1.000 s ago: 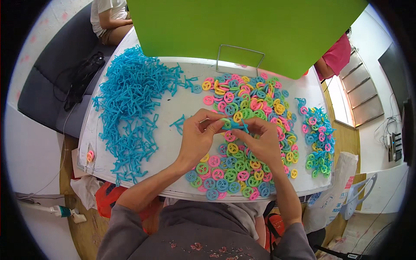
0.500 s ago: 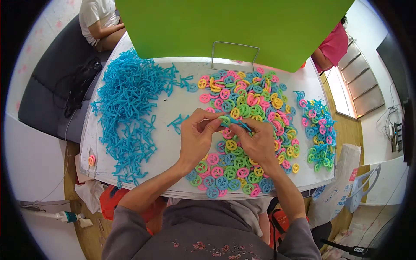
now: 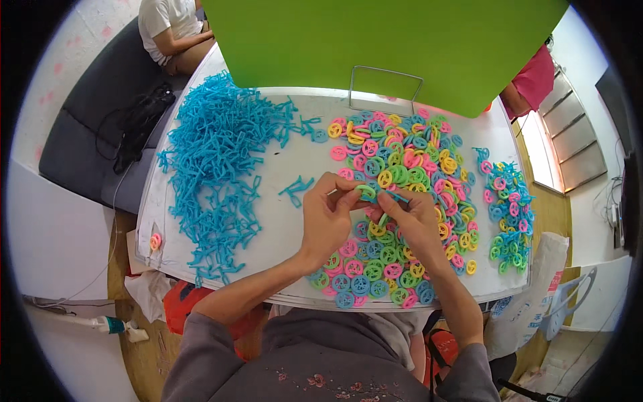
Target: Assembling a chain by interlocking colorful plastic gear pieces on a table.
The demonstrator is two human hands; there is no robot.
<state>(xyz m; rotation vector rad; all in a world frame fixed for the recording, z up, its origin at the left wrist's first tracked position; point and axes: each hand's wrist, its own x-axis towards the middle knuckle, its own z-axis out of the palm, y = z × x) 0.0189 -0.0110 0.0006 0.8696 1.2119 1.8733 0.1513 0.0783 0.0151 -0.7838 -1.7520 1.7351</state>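
Between my fingertips, above the pile of small spoked plastic wheels [image 3: 388, 253], are a green wheel and a blue plastic piece. My left hand [image 3: 328, 218] is closed, pinching the green wheel [image 3: 366, 192] by its rim. Closed as well, my right hand [image 3: 416, 218] grips the blue forked piece [image 3: 396, 196], whose end reaches the wheel. Fingers hide where the two parts meet. The wheels on the table are pink, yellow, green and blue. To the left lies a large heap of similar blue pieces [image 3: 214, 141], with a few loose ones [image 3: 295, 191] nearer my left hand.
At the right edge is a pile of blue pieces with wheels attached [image 3: 511, 214]. A green board [image 3: 382, 47] and a wire stand [image 3: 387, 87] are at the table's far side. One person [image 3: 171, 33] sits far left; another's pink sleeve [image 3: 534, 80] shows far right.
The whole view has shifted, so the table and hands appear farther right. My hands stay together, holding the green wheel and blue piece.
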